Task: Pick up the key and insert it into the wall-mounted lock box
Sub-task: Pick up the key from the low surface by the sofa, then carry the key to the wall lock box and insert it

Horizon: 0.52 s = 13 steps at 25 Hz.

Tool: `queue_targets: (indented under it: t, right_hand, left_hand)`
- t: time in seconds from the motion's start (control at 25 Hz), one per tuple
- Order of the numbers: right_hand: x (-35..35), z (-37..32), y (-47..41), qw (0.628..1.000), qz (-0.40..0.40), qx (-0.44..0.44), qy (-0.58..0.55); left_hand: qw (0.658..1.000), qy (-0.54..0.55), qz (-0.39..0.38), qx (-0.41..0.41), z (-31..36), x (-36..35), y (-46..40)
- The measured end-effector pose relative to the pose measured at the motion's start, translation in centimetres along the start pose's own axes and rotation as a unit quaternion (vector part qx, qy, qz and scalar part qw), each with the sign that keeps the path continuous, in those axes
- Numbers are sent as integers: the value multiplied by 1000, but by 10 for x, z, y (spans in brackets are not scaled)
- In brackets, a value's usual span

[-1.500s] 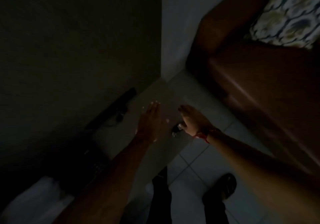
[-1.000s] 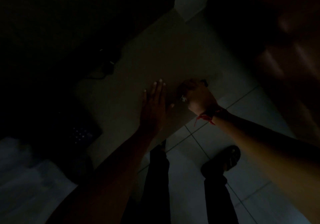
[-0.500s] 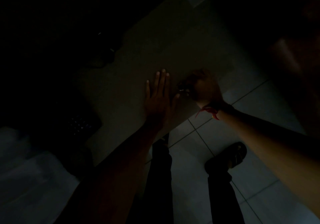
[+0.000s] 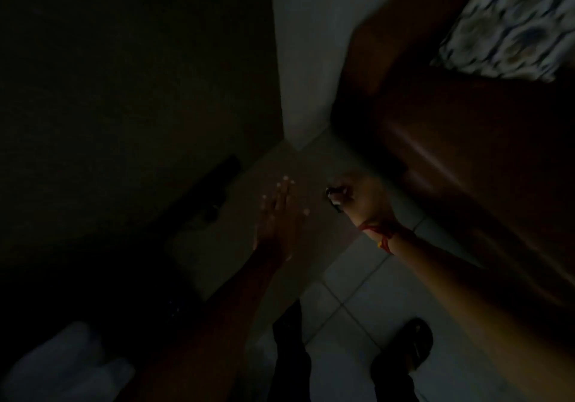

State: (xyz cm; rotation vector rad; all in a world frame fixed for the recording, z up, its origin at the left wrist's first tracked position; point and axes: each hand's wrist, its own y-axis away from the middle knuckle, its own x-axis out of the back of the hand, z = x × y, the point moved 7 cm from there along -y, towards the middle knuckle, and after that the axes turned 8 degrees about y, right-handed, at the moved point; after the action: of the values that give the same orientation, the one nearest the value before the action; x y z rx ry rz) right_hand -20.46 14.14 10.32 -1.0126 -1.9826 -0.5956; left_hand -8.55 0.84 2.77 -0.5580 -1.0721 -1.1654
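The room is so dim that the small dark thing pinched in the right hand (image 4: pixel 362 197) can't be made out as a key. The cushion (image 4: pixel 513 25) is blurred and cut off at the right edge, and the dark shape (image 4: pixel 214 183) along the wall is unreadable.

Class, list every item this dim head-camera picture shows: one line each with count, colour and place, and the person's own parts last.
Key: one, dark with a pale glint, pinched in the right hand.
Table: one, dull brown, centre, under the left hand.
Dark bar-shaped object: one, black, on the table by the wall; identity unclear.
Sofa: one, brown, right.
Cushion: one, white and blue patterned, top right.
Floor tiles: pale grey, lower right.
Shoe: one, black, bottom.
Wrist thread: one, red, right wrist.
Left hand: flat, open.
Right hand: closed on key.
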Motion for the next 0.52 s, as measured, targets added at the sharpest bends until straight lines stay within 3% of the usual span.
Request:
queue_targets:
  t: [0.12,0.28,0.52]
  right_hand:
    - [131,-26,-15,997,43,-27,-50]
    - [329,-57,-22,984,162,-20,-73]
    - [600,-88,13,956,287,25,-60]
  left_hand:
    - [997,2,28,-71,93,113,-30]
    - [986,10,88,-143,238,260,-74]
    - [936,3,171,-308,482,423,-77]
